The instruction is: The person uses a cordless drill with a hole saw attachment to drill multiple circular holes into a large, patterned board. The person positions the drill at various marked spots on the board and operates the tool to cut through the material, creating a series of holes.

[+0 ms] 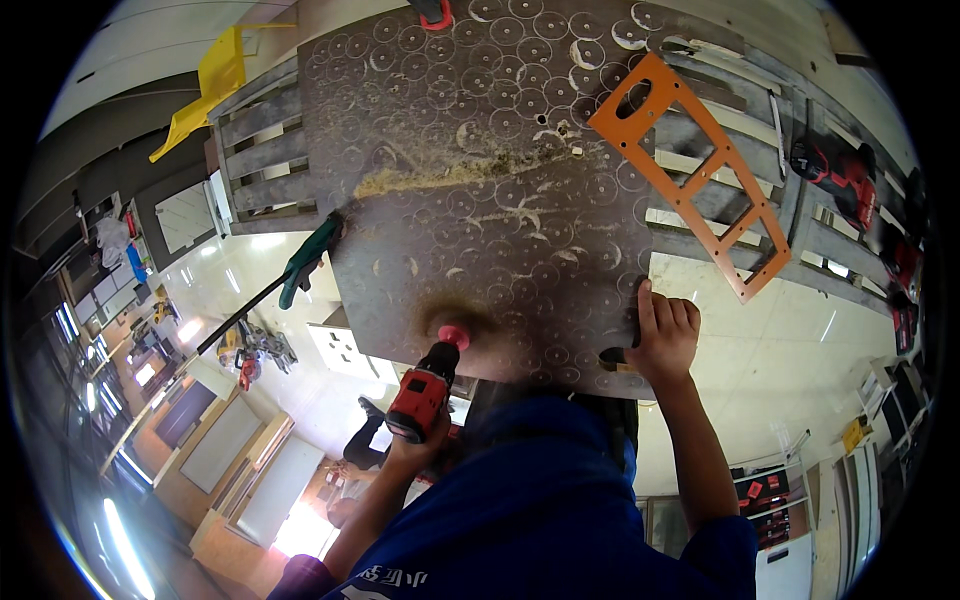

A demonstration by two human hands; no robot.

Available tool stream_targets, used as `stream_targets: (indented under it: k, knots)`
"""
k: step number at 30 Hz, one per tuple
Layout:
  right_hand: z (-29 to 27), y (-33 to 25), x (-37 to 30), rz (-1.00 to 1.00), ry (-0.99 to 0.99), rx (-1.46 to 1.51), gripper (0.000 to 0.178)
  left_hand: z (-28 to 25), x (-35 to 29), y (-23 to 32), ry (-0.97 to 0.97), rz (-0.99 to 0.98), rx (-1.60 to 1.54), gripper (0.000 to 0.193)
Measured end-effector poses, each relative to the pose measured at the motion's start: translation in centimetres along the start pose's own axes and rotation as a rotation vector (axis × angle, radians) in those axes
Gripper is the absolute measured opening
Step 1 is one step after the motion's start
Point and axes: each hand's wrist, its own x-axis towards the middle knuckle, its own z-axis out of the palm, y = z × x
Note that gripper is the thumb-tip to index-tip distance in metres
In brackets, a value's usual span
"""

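My left hand [425,450] is closed round the handle of a red and black cordless drill [417,400]. The drill's red, round hole saw [455,335] meets the near part of a dark brown board [450,240], with brown dust spread round it. Ring-shaped cuts, most with a small centre hole, cover much of this board. My right hand [668,335] grips the board's right edge near its front corner, thumb over the top and fingers along the side. A dark green bar clamp [312,260] sits at the left edge, its bar sticking outward.
The board lies on a grey slatted bench [265,155]. An orange template [695,185] with large openings rests to the right. Another red-tipped clamp [435,15] is at the far edge. Red power tools [850,180] lie far right. Behind my left arm, another person [350,480] is partly visible.
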Motion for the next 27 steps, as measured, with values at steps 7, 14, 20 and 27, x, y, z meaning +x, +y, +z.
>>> stream_targets:
  k: [7,14,20,27]
  knots:
    - [-0.3,-0.2,0.1,0.008,-0.059,0.027,0.089,-0.2,-0.2,-1.3,-0.017,0.005,0.060,0.021]
    - [0.4,0.1,0.2,-0.010,-0.010,0.010,0.086,0.2,-0.1,0.9,0.013,0.019,0.069,0.023]
    - [0.3,-0.2,0.2,0.003,-0.010,0.011,0.076,-0.1,-0.2,-0.1,-0.010,0.115,0.206,0.025]
    - [0.3,-0.3,0.4,-0.007,-0.027,-0.012,0.067,0.0,-0.3,-0.9,0.035,0.208,0.245,0.023]
